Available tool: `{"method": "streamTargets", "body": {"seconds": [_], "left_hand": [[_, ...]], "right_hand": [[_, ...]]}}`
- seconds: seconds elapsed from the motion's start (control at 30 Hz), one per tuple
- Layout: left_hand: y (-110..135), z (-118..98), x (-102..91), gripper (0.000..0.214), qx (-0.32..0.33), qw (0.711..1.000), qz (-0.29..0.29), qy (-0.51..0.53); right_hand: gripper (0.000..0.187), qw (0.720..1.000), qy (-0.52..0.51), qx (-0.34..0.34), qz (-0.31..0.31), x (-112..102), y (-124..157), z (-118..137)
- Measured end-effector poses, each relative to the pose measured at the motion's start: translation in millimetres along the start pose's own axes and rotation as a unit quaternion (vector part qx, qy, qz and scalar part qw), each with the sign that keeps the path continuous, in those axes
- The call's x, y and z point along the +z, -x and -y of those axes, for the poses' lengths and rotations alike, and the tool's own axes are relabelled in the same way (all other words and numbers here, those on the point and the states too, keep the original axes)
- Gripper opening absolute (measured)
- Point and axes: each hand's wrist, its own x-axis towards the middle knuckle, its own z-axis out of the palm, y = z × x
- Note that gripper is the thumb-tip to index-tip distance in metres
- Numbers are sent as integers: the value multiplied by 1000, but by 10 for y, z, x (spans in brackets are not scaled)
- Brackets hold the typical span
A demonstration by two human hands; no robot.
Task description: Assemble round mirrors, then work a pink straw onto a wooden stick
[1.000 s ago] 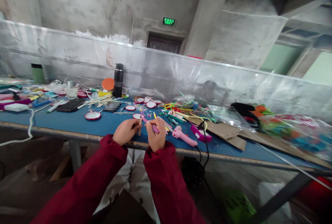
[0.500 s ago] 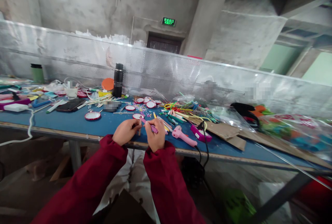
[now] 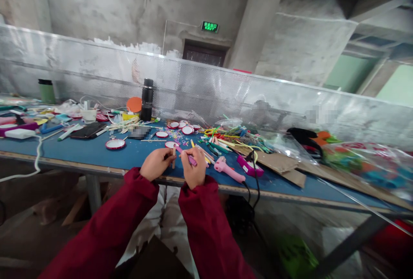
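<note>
Both hands rest at the near edge of a blue table [image 3: 97, 152], in dark red sleeves. My left hand [image 3: 156, 163] is closed round a short wooden stick [image 3: 174, 157] held upright. My right hand [image 3: 194, 168] is closed round a pink pen-like tool [image 3: 189, 158], whose tip points left toward the stick. The two hands are almost touching. Just right of them a pink glue gun [image 3: 227, 169] lies on the table with its black cord hanging over the edge.
Round red-rimmed discs [image 3: 115, 144], coloured sticks and straws [image 3: 222, 141] litter the table. A black bottle [image 3: 147, 99] and a green cup [image 3: 47, 91] stand by the perforated metal screen [image 3: 206, 89]. Cardboard [image 3: 277, 160] and plastic bags [image 3: 364, 162] lie right.
Almost nothing differs; my right hand has shifted the pink tool very slightly against the stick. The left hand stays put.
</note>
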Motion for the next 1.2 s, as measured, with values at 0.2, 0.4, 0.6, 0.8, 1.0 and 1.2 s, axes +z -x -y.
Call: {"method": "streamTargets", "body": {"seconds": [0.2, 0.4, 0.6, 0.8, 1.0, 1.2], "left_hand": [[-6, 12, -2, 27, 0, 1000, 2, -4], [-9, 8, -2, 27, 4, 1000, 5, -8], [-5, 1, -2, 28, 0, 1000, 5, -11], [1, -5, -6, 27, 5, 1000, 2, -3], [2, -4, -6, 28, -4, 1000, 6, -12], [-4, -3, -8, 29, 1, 1000, 5, -14]], "right_hand": [[18, 1000, 7, 2, 2, -9, -1, 15], [19, 1000, 9, 5, 11, -9, -1, 26], [19, 1000, 3, 7, -3, -7, 3, 13], [19, 1000, 5, 3, 12, -7, 5, 13], [19, 1000, 6, 4, 1, -9, 3, 21], [18, 1000, -1, 7, -6, -9, -3, 28]]}}
